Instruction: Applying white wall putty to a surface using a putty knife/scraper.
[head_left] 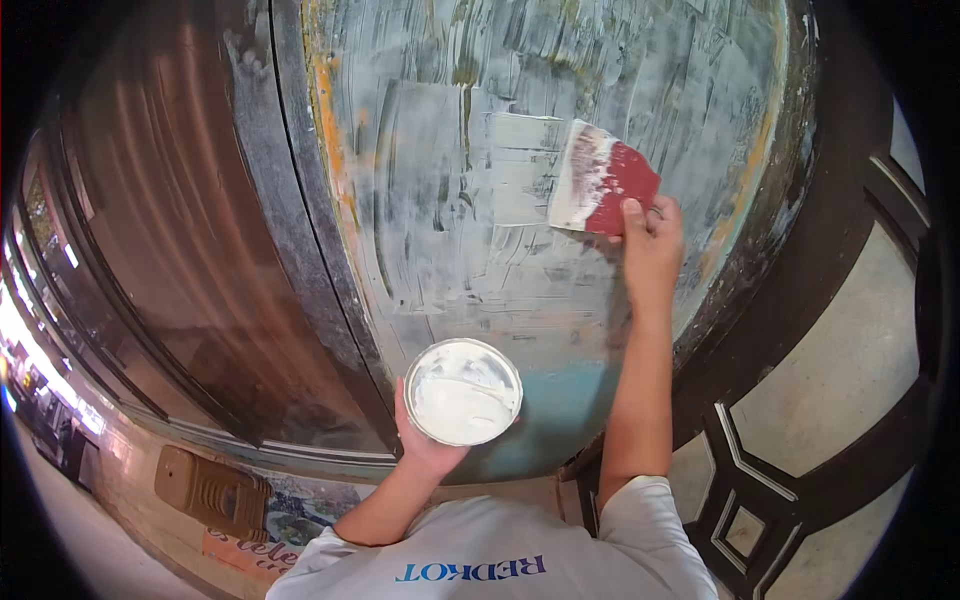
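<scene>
My right hand grips a red putty spreader by its lower right corner, thumb on the face. White putty coats the spreader's left part, and that edge lies against the wall panel. A fresh pale smear of putty runs leftward from the edge. The panel is streaked grey, white and bluish, with orange patches along its borders. Lower down, my left hand holds a round tub of white putty from below and the left side; most of its fingers are hidden behind the tub.
A dark frame post borders the panel on the left, beside a brown glossy pane. To the right stands a dark brown lattice with pale insets. Stacked brown plastic stools sit on the floor at lower left, by a printed sheet.
</scene>
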